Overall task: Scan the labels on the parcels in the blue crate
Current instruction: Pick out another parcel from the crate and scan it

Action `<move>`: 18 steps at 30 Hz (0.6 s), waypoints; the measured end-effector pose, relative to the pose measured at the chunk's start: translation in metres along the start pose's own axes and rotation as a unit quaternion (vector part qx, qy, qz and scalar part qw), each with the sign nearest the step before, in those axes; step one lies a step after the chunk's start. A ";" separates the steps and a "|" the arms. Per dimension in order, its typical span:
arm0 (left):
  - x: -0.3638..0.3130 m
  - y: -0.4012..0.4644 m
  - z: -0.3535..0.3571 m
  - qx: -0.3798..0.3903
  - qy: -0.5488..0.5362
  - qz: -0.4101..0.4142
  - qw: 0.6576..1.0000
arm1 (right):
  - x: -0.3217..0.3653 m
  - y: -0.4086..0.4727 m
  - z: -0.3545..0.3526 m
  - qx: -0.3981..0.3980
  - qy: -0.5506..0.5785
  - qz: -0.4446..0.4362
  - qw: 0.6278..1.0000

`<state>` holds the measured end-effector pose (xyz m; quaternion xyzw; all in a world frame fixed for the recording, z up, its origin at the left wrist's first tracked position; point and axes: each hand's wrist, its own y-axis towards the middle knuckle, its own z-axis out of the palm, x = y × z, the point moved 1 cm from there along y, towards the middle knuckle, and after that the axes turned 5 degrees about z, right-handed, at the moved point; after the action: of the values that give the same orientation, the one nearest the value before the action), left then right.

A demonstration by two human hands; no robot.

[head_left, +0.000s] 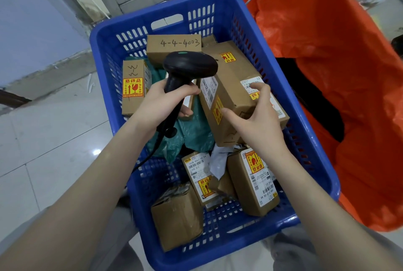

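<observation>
L hand (pixel 160 104) grips scanner (pixel 190 63); crate (pixel 104 37) seemingly crowded.

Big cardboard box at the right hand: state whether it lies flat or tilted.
Tilted. The big cardboard box rests askew on green bags, top and one side both showing.

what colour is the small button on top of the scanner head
Green, on the black scanner that the left hand grips; the head view shows it.
</observation>
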<state>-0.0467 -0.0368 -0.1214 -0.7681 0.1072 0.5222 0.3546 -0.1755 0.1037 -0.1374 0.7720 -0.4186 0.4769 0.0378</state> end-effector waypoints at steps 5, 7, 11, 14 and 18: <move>0.004 0.001 -0.001 0.002 0.009 -0.010 1.000 | -0.001 -0.008 0.010 0.048 -0.094 -0.021 0.994; 0.005 0.001 0.000 0.003 0.012 -0.008 1.000 | -0.002 -0.010 0.014 0.059 -0.123 -0.022 0.990; 0.007 0.000 0.002 0.007 0.009 -0.015 1.000 | -0.003 -0.011 0.018 0.064 -0.129 -0.024 0.989; 0.010 0.000 0.004 0.011 0.015 -0.018 1.000 | -0.003 -0.010 0.018 0.076 -0.121 -0.030 0.989; 0.014 0.000 0.007 0.026 0.027 -0.019 0.999 | -0.003 -0.009 0.019 0.092 -0.119 -0.041 0.988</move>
<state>-0.0455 -0.0291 -0.1351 -0.7741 0.1155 0.4917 0.3816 -0.1565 0.1030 -0.1469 0.8398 -0.3425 0.4163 -0.0639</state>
